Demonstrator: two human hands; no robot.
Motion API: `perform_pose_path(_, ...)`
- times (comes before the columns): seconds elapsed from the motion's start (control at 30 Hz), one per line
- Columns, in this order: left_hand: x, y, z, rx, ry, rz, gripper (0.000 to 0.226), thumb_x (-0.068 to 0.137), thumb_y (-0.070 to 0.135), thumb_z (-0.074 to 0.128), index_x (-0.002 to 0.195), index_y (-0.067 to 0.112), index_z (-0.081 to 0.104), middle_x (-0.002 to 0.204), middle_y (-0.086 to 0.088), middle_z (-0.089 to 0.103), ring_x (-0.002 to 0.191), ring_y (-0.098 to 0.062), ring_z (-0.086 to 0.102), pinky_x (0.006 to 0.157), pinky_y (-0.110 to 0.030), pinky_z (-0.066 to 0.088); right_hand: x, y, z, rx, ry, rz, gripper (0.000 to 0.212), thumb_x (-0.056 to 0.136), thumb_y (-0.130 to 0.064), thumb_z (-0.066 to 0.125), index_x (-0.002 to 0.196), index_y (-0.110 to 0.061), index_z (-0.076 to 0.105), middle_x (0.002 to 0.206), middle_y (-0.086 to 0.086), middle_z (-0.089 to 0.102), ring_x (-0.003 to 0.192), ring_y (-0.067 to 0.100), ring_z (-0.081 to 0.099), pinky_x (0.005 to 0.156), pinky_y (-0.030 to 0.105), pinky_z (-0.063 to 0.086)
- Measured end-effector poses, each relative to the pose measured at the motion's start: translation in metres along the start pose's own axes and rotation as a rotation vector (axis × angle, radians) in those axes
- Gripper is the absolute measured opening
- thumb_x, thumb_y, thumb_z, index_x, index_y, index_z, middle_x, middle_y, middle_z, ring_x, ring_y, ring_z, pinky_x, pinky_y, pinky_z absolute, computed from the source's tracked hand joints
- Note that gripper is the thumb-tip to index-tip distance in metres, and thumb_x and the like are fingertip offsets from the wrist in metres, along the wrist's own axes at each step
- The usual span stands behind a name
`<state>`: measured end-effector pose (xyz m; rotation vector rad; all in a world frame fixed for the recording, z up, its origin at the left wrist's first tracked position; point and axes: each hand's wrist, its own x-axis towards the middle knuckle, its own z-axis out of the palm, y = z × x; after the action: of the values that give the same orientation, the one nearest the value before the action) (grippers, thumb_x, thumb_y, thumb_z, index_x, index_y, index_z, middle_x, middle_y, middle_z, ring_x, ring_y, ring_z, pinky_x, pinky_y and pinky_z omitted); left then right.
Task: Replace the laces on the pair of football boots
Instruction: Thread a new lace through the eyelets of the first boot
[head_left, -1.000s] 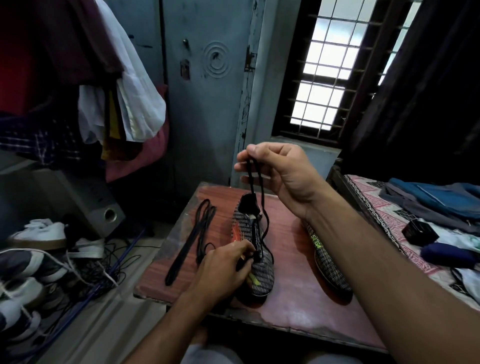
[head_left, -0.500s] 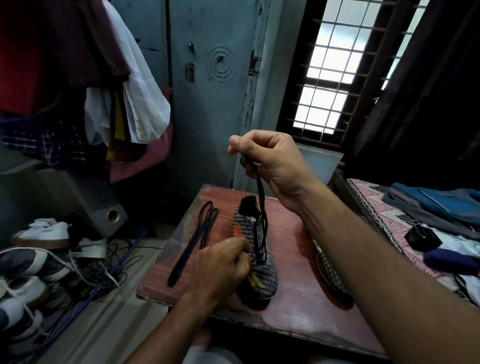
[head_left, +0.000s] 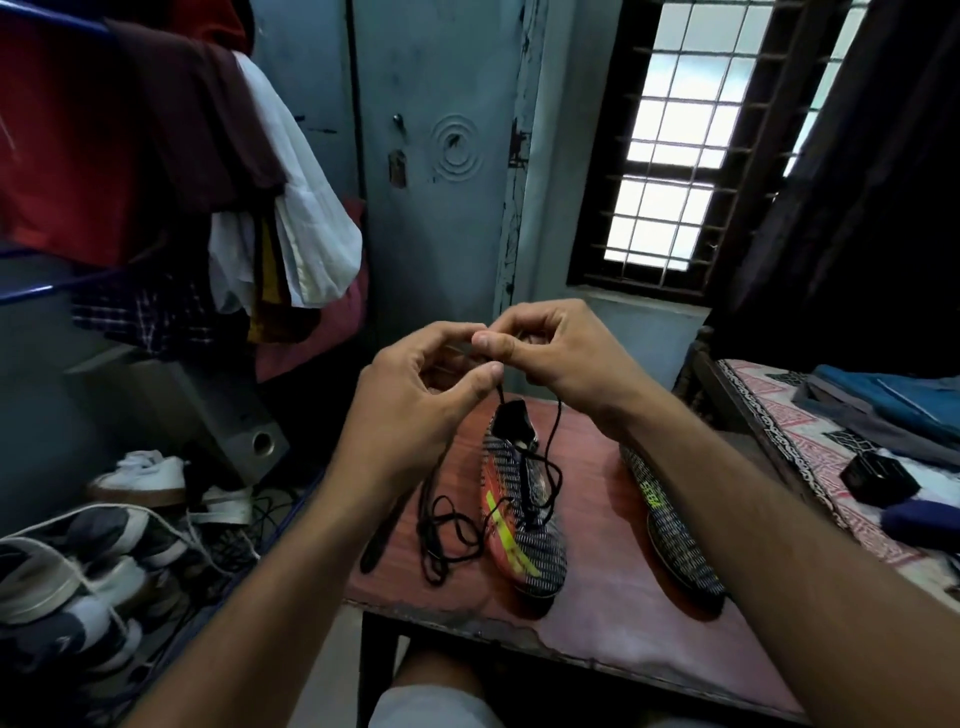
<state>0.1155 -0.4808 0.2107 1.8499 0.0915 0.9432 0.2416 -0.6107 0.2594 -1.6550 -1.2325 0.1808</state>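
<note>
A black-and-white patterned football boot (head_left: 524, 525) with orange and yellow on its side lies on the red-brown table (head_left: 613, 613), toe toward me. A thin black lace (head_left: 550, 452) runs up from its eyelets to my two hands, which meet above the boot's collar. My left hand (head_left: 415, 395) and my right hand (head_left: 550, 353) both pinch the lace ends, fingertips touching. The second boot (head_left: 670, 525) lies to the right, partly behind my right forearm. More black lace (head_left: 441, 535) lies looped on the table left of the first boot.
Several shoes (head_left: 72, 582) and cables lie on the floor at the left, beside a grey speaker (head_left: 244, 431). Clothes (head_left: 171, 171) hang at upper left. A bed (head_left: 831, 441) with cloth and a black box stands to the right. A door and a barred window are behind.
My left hand has left the boot and risen to meet my right hand at the lace ends. The right hand has dropped lower. The loose lace beside the boot now lies in looser loops.
</note>
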Motion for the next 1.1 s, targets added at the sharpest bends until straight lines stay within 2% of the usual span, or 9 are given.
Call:
perform_pose_path(0.13, 0.006, 0.012, -0.001, 0.398, 0.095, 0.109, 0.020, 0.083, 0.040, 0.083, 0.101, 0.035, 0.077, 0.090, 0.012, 0.071, 0.081, -0.001, 0.068, 0.077, -0.036, 0.059, -0.006, 0.002, -0.002, 0.046, -0.007, 0.037, 0.018, 0.099, -0.019, 0.067, 0.090, -0.007, 0.077, 0.071, -0.013, 0.063, 0.062, -0.006, 0.055, 0.059, 0.008, 0.040)
perform_pose_path(0.3, 0.025, 0.029, -0.015, 0.386, -0.157, 0.063, 0.014, 0.092, 0.022, 0.077, 0.103, 0.030, 0.080, 0.087, 0.014, 0.077, 0.082, 0.001, 0.072, 0.079, -0.026, 0.060, -0.010, 0.001, -0.010, -0.093, -0.013, -0.001, 0.013, 0.099, -0.015, 0.067, 0.103, -0.015, 0.078, 0.097, 0.001, 0.067, 0.080, -0.003, 0.058, 0.073, 0.011, 0.044)
perform_pose_path(0.4, 0.037, 0.033, -0.027, 0.312, -0.339, -0.054, 0.022, 0.095, 0.009, 0.071, 0.102, 0.028, 0.080, 0.090, 0.003, 0.079, 0.087, -0.017, 0.076, 0.091, -0.045, 0.061, -0.015, 0.002, -0.014, -0.118, 0.035, -0.048, 0.013, 0.095, -0.008, 0.070, 0.101, -0.016, 0.077, 0.085, -0.011, 0.066, 0.071, -0.004, 0.054, 0.071, 0.013, 0.044)
perform_pose_path(0.47, 0.041, 0.034, -0.031, 0.260, -0.398, -0.136, 0.024, 0.096, 0.004, 0.068, 0.094, 0.024, 0.082, 0.087, -0.005, 0.079, 0.080, -0.022, 0.072, 0.093, -0.046, 0.056, -0.017, 0.003, -0.016, -0.108, 0.062, -0.047, 0.013, 0.093, -0.008, 0.073, 0.103, -0.017, 0.075, 0.085, -0.008, 0.066, 0.073, 0.000, 0.055, 0.074, 0.017, 0.048)
perform_pose_path(0.63, 0.045, 0.039, -0.033, 0.300, -0.458, -0.199, 0.023, 0.088, 0.026, 0.061, 0.076, 0.016, 0.078, 0.072, -0.015, 0.069, 0.070, -0.022, 0.061, 0.083, -0.042, 0.049, -0.019, 0.000, -0.017, -0.340, -0.062, -0.049, 0.014, 0.099, -0.015, 0.066, 0.108, -0.019, 0.076, 0.088, -0.015, 0.068, 0.077, -0.005, 0.059, 0.074, 0.010, 0.042)
perform_pose_path(0.7, 0.044, 0.041, -0.035, 0.184, -0.484, -0.231, 0.030, 0.098, 0.024, 0.064, 0.070, 0.013, 0.068, 0.061, -0.009, 0.055, 0.058, -0.018, 0.055, 0.079, -0.043, 0.054, -0.020, 0.001, -0.021, -0.370, -0.030, -0.013, 0.013, 0.101, -0.018, 0.063, 0.102, -0.022, 0.076, 0.077, -0.018, 0.064, 0.071, -0.008, 0.057, 0.070, 0.011, 0.039)
perform_pose_path(0.83, 0.036, 0.040, -0.038, 0.072, -0.553, -0.161, 0.033, 0.106, 0.033, 0.054, 0.081, 0.011, 0.058, 0.062, -0.004, 0.034, 0.051, -0.013, 0.033, 0.046, -0.028, 0.044, -0.028, 0.009, -0.029, -0.019, 0.095, 0.127, 0.023, 0.102, -0.009, 0.055, 0.085, -0.016, 0.069, 0.068, -0.013, 0.066, 0.072, 0.011, 0.062, 0.073, 0.038, 0.054)
perform_pose_path(0.97, 0.031, 0.018, -0.037, 0.123, -0.643, -0.091, 0.031, 0.101, 0.029, 0.058, 0.086, 0.004, 0.066, 0.077, -0.014, 0.052, 0.070, -0.019, 0.056, 0.071, -0.032, 0.055, -0.036, 0.018, -0.032, 0.374, 0.243, 0.244, 0.027, 0.100, -0.004, 0.044, 0.077, -0.005, 0.059, 0.077, 0.013, 0.064, 0.077, 0.027, 0.066, 0.085, 0.046, 0.059)
perform_pose_path(1.1, 0.027, -0.011, -0.036, 0.227, -0.678, -0.032, 0.020, 0.096, 0.029, 0.066, 0.082, 0.017, 0.074, 0.096, -0.008, 0.060, 0.084, -0.013, 0.060, 0.083, -0.027, 0.049, -0.043, 0.030, -0.040, 0.913, 0.387, 0.305, 0.028, 0.093, -0.005, 0.032, 0.068, -0.011, 0.043, 0.071, 0.010, 0.054, 0.077, 0.031, 0.066, 0.078, 0.046, 0.059)
